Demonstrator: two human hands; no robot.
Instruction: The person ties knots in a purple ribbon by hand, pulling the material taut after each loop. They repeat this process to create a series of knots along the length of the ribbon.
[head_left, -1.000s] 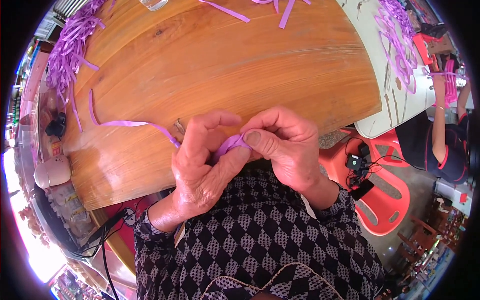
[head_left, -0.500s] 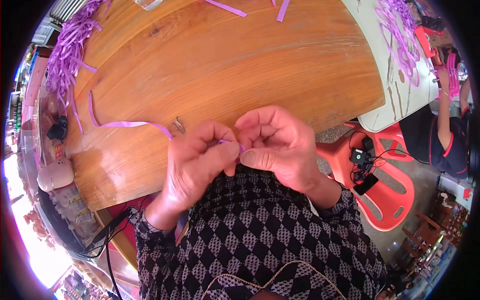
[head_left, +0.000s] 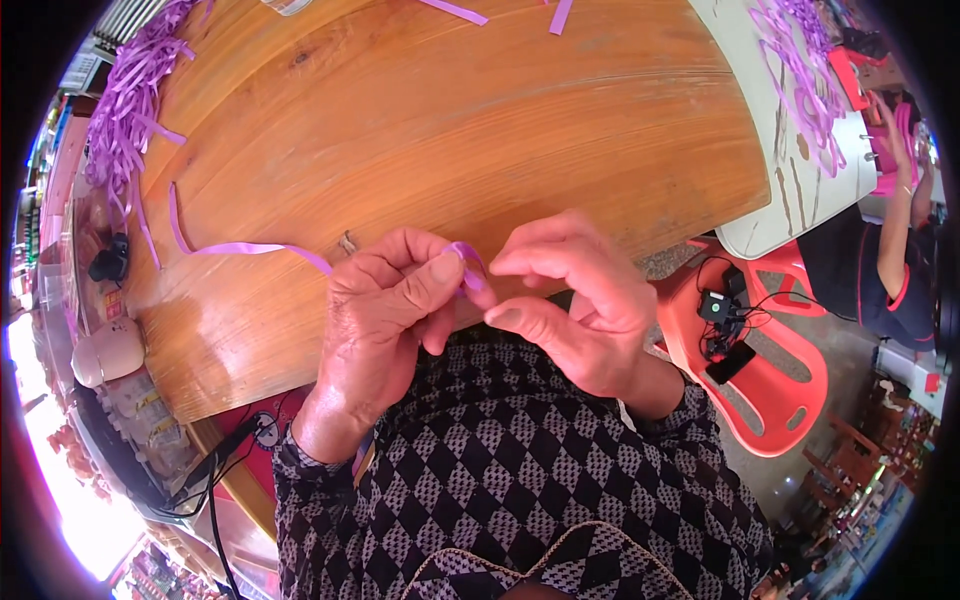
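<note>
A purple ribbon (head_left: pixel 250 247) trails over the wooden table from the left into my left hand (head_left: pixel 385 300). Thumb and forefinger of that hand pinch it, and a small loop of the ribbon stands up between them. Just to the right, my right hand (head_left: pixel 590 305) has its thumb and fingers apart, with nothing between them. Its fingertips are close to the loop but appear not to touch it. A small brownish scrap (head_left: pixel 347 242) lies on the table behind my left hand.
The wooden table (head_left: pixel 450 120) spreads ahead. A heap of purple ribbons (head_left: pixel 130 110) lies at its far left, and more purple loops (head_left: pixel 800 90) rest on a white table (head_left: pixel 745 235). An orange stool (head_left: pixel 770 400) holds black cables. Another person's arm (head_left: pixel 893 230) shows at right.
My right hand has come away from the ribbon and its fingers have spread. The small loop now shows at my left fingertips. The other person's arm has moved up.
</note>
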